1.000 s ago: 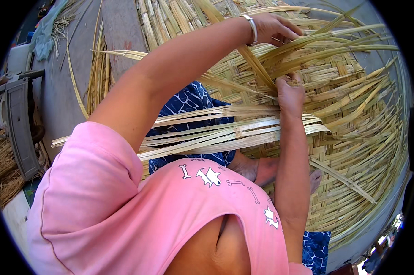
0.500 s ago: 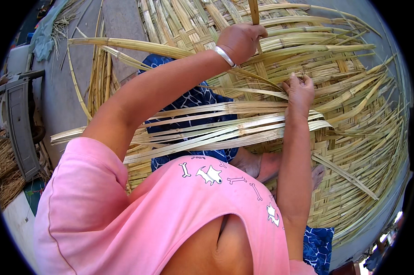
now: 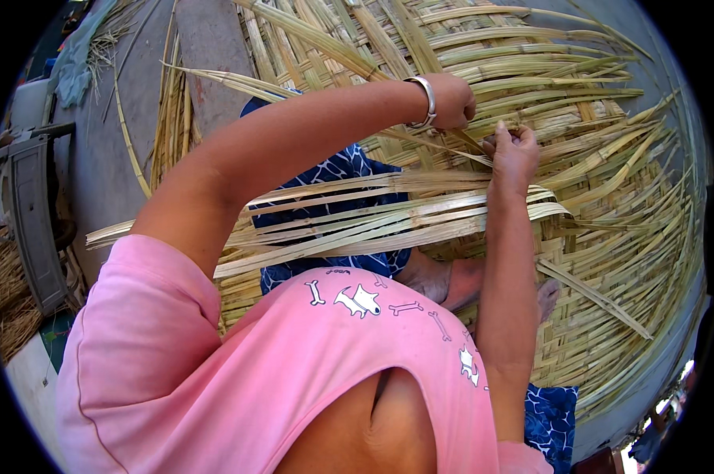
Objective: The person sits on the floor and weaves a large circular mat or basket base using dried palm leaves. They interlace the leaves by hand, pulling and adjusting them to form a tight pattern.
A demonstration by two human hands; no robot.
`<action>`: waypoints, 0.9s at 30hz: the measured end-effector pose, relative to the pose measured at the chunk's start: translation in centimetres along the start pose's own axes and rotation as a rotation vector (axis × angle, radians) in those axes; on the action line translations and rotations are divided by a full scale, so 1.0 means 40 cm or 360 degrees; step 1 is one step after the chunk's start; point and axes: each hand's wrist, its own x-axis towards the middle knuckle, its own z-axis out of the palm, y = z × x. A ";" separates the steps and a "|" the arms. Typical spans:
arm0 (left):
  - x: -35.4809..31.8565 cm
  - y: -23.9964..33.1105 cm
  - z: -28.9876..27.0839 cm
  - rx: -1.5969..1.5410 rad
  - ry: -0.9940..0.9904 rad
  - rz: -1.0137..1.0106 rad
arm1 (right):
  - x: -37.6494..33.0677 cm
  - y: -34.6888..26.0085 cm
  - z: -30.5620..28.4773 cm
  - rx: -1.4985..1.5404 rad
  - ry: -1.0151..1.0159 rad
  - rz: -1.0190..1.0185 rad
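Together, the left hand (image 3: pixel 452 101) and right hand (image 3: pixel 515 150) pinch one bamboo strip (image 3: pixel 460 144) over the woven bamboo mat's (image 3: pixel 610 205) middle, fingers clenched on it.

left hand (image 3: pixel 454 101): fist closed, arm stretched forward (bracelet on the wrist) | right hand (image 3: pixel 515 152): fingers curled, forearm upright, just beside the left

A grey concrete floor (image 3: pixel 112 158) carries a large woven mat (image 3: pixel 610 205) of pale yellow-green strips. Loose strips (image 3: pixel 167 126) lie on the floor beside the mat's left edge.
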 end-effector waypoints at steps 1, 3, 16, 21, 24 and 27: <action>0.009 0.010 0.002 -0.0047 -0.0099 -0.0091 | -0.001 0.000 -0.001 0.0002 -0.0010 0.0011; 0.027 0.011 0.017 0.0025 -0.0073 0.0022 | 0.002 -0.001 -0.003 0.0094 -0.0020 0.0082; 0.027 -0.020 0.073 0.0083 0.0233 0.0068 | 0.007 -0.011 -0.007 0.0232 -0.0257 0.0182; 0.035 0.013 0.066 0.0215 0.0182 0.0084 | 0.006 0.017 -0.004 -0.0312 0.0052 -0.0067; 0.055 -0.030 0.089 0.0201 0.0233 0.0167 | -0.011 0.009 0.015 -0.0687 0.0261 -0.0382; 0.051 -0.036 0.090 -0.0099 0.0267 0.0135 | 0.019 0.049 0.012 -0.0554 0.0334 -0.0560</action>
